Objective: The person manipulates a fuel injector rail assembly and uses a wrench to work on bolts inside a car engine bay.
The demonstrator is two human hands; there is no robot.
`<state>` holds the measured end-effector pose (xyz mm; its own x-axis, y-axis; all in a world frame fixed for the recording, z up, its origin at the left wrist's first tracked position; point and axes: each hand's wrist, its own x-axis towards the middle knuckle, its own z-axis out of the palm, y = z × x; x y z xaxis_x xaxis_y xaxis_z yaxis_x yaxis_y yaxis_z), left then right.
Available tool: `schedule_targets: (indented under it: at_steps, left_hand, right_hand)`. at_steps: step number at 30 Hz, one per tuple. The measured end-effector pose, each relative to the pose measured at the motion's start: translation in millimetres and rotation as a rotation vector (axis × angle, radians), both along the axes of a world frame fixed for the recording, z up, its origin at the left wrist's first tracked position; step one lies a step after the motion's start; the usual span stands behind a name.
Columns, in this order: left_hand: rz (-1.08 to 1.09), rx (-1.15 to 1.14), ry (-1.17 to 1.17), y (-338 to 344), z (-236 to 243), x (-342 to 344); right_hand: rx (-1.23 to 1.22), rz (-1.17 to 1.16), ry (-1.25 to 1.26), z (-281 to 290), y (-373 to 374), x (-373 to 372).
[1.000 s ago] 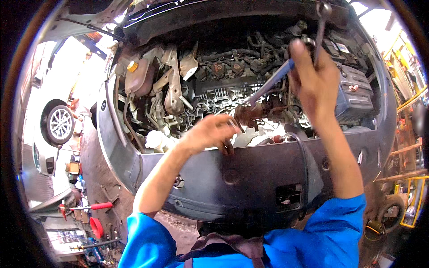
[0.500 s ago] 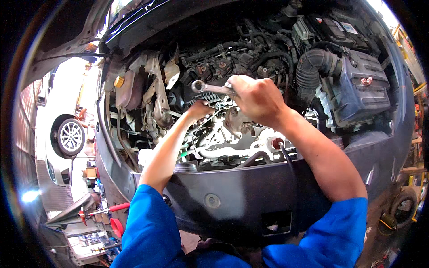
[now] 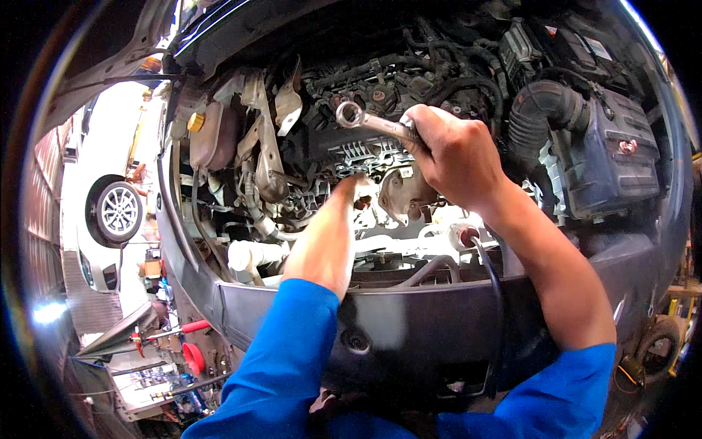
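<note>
My right hand (image 3: 461,155) is closed round a metal ring spanner (image 3: 380,126), holding it above the engine with its ring end pointing left. Down among the brightly lit parts in the middle of the engine (image 3: 365,151) reaches my left hand (image 3: 352,189); its fingers are mostly hidden and washed out by glare. Just to the right of that hand sits a rounded metal shield (image 3: 404,196). Below my right wrist there is a reddish-brown cap or opening (image 3: 466,235) with a dark hose beside it.
A black ribbed air intake hose (image 3: 537,121) runs to the air filter box (image 3: 614,157) on the right. A coolant reservoir (image 3: 213,137) with a yellow cap stands left. The car's front panel (image 3: 424,314) lies under my arms. Farther left are a tool tray (image 3: 142,377) and a white car (image 3: 91,249).
My left hand has moved right and deeper into the engine. My right hand, still gripping the ring spanner, has shifted slightly right in view. The whole view has shifted a little.
</note>
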<state>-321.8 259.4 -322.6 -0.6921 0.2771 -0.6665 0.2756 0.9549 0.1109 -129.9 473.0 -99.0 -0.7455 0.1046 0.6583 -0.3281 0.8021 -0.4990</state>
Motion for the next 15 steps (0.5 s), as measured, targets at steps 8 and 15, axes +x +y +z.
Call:
schedule_targets:
  at_steps: [8,15]
  left_hand:
    - [0.186,-0.025,0.062,-38.7,-49.4,-0.2]
    - [0.259,-0.025,0.093,-35.6,-76.3,-1.9]
  right_hand:
    - [-0.054,0.030,-0.020,2.2,2.7,-2.0]
    - [-0.061,0.010,0.008,-0.4,9.2,0.8]
